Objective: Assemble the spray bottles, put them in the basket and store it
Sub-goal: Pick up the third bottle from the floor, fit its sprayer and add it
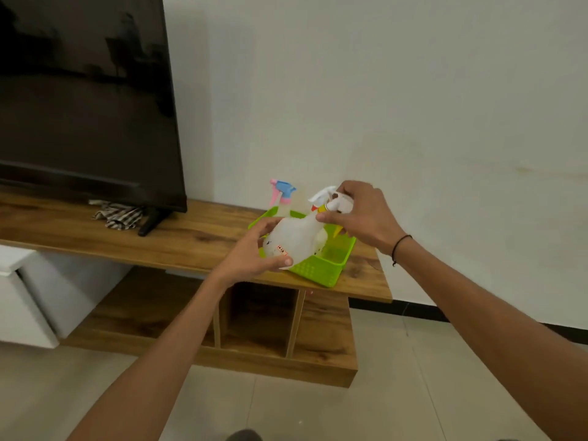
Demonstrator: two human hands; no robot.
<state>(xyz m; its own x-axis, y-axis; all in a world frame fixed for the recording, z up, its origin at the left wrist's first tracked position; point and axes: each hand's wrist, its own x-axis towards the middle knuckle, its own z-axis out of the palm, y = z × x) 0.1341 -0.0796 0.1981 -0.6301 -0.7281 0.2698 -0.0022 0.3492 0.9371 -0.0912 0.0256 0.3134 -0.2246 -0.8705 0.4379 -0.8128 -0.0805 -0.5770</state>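
A translucent white spray bottle [294,238] is held tilted above the lime-green basket [321,270], which sits on the wooden TV stand. My left hand [253,253] grips the bottle's body from below. My right hand [359,214] is closed on the white spray head [324,195] at the bottle's neck, where a yellow and red collar shows. A second bottle with a blue and pink spray head [283,190] stands upright at the far left corner of the basket. The basket's right half shows bare green floor.
A large dark TV [82,100] stands on the wooden stand [159,237], with a striped cloth [119,214] by its foot. Open cubbies [261,316] lie under the stand's top below the basket. A white cabinet [25,300] is at left. Tiled floor lies below.
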